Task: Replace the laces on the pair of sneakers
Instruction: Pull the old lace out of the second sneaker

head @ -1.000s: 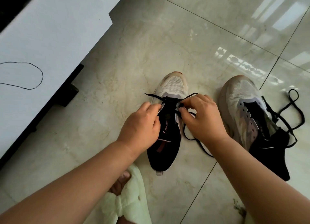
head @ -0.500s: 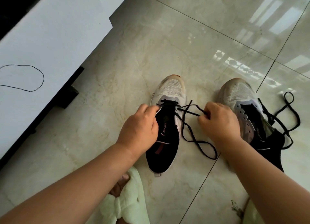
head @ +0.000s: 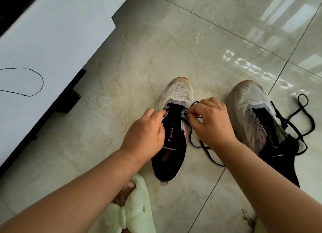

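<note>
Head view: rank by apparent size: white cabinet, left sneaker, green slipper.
1. white cabinet, largest by far.
2. left sneaker and green slipper: unsure; both are partly hidden, and the slipper is nearer the camera.

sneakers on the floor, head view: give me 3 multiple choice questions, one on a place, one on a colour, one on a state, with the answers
1. Where does the thin black loop of cord lie?
A. on the white surface at the left
B. inside the right-hand sneaker
C. over the slipper

2. What colour is the lace being threaded?
A. white
B. black
C. red

3. What state is the right-hand sneaker in?
A. fully laced and tied
B. eyelets empty, a loose lace lying beside it
C. held up in a hand

Answers:
1 A: the cord rests on the white surface, away from the shoes.
2 B: the lace running from the left-hand sneaker under the right hand is black.
3 B: its eyelets show no lace, and the loose lace trails on the floor by its side.
</note>
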Motion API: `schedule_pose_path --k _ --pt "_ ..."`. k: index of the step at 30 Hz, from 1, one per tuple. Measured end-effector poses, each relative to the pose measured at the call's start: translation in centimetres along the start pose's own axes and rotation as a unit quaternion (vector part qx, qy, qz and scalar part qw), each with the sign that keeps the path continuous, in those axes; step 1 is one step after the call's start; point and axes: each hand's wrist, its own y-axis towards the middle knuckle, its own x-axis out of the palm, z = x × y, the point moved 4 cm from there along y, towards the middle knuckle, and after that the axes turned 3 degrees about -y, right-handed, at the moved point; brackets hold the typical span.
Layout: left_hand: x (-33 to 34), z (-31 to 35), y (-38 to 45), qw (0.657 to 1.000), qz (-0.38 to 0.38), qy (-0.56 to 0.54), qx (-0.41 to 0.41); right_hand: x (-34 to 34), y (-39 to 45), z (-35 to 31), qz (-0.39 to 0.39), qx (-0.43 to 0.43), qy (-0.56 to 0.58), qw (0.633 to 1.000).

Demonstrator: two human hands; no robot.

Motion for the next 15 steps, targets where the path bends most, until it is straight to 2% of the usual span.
schedule_pose_path --k 7,13,15 --pt "-0.1 0.3 0.0 1.0 0.0 0.002 -0.008 0.4 -0.9 2.5 -0.08 0.109 -0.132 0.982" --pt "0.1 0.6 0.1 1.0 -0.02 0.004 0.008 0.0 -0.1 0.9 -0.068 0.069 0.04 0.994" --pt "0.1 0.7 0.2 1.0 -0.021 0.001 0.013 -0.3 0.0 0.6 -0.053 0.055 0.065 0.995"
